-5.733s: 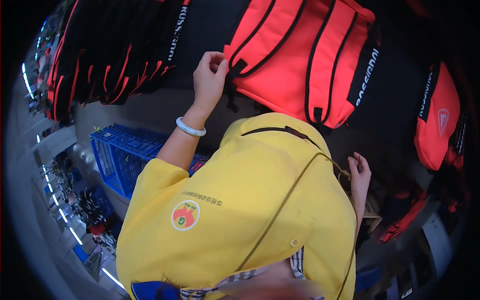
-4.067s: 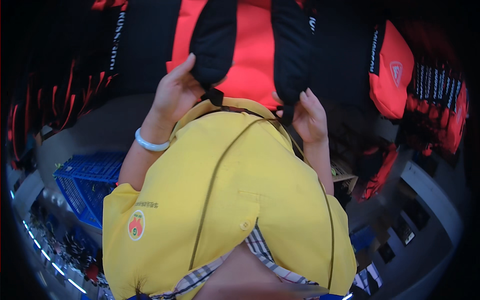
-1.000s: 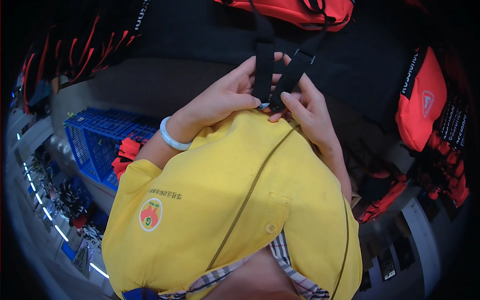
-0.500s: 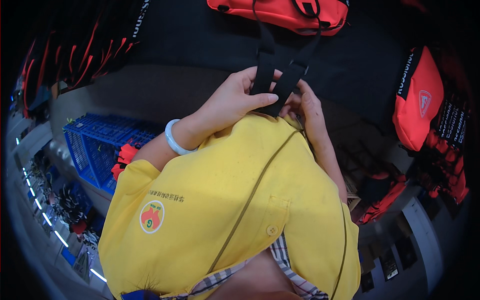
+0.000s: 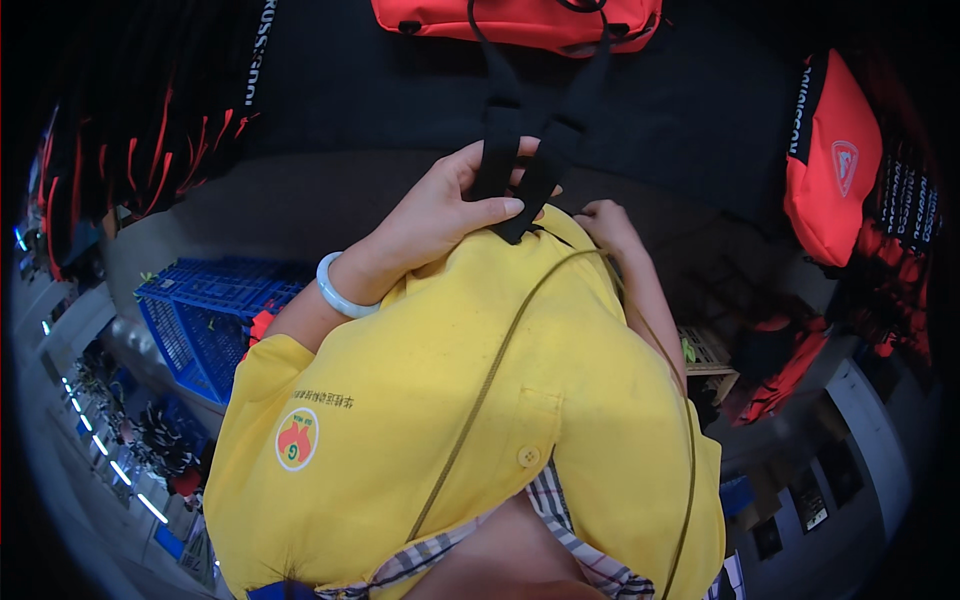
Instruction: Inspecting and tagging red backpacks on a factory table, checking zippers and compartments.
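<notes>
Black straps (image 5: 520, 165) hang from the red backpack (image 5: 520, 22) above; I see my left hand (image 5: 440, 215), fingers clenched around them, while my right hand (image 5: 605, 225) touches nearby, grip unclear.

Two hands, left hand (image 5: 440, 215) and right hand (image 5: 605, 222), two black straps (image 5: 520, 165), two red backpacks (image 5: 520, 20), one blue crate (image 5: 205, 320), one white bangle (image 5: 335, 290)

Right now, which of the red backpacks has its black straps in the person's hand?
The red backpack at top centre: its black straps hang down into the left hand. The red backpack at right hangs untouched.
</notes>
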The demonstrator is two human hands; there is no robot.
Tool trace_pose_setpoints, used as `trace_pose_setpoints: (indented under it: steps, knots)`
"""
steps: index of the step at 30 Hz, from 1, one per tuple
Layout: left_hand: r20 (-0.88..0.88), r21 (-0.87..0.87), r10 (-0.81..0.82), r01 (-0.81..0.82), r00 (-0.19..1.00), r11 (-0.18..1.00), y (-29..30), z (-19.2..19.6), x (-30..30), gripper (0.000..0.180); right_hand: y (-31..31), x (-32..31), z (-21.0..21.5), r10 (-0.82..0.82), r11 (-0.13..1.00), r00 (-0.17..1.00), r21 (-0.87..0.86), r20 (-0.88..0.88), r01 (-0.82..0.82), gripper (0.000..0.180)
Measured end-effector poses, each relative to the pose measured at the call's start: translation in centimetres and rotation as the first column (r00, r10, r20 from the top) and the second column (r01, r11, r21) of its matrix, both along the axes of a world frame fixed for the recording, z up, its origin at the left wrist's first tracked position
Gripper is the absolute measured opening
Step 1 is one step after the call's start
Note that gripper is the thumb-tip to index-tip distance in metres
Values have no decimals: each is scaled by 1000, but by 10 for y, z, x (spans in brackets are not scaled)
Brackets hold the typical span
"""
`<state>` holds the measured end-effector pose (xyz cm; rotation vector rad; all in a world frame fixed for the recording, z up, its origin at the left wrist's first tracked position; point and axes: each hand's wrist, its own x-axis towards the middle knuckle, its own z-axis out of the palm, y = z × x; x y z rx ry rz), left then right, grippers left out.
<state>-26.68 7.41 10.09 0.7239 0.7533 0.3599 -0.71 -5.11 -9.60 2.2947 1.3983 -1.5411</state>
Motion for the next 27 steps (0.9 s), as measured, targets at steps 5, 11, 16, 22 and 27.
trace_pose_setpoints:
  steps: [5, 11, 16, 22, 27]
  knots:
    - [-16, -25, -9, 9, 1000, 1000, 1, 2, -1, 56, 6, -2, 106, -485, 658, 742, 365, -463, 659, 20]
    - [5, 104, -58, 57, 998, 993, -3, -6, -4, 54, 31, -49, 202, -191, 583, 916, 710, -354, 396, 17]
    - [-5, 117, -48, 49, 999, 992, -6, 0, -4, 49, 44, -62, 201, -86, 494, 975, 841, -206, 221, 25]
    - [-13, 118, -70, 71, 997, 990, -8, 2, -7, 48, 47, -68, 204, -63, 510, 993, 853, -98, 116, 24]
    - [-26, 136, -80, 83, 996, 987, -9, 6, -7, 47, 48, -64, 204, -25, 521, 999, 853, -26, 35, 23]
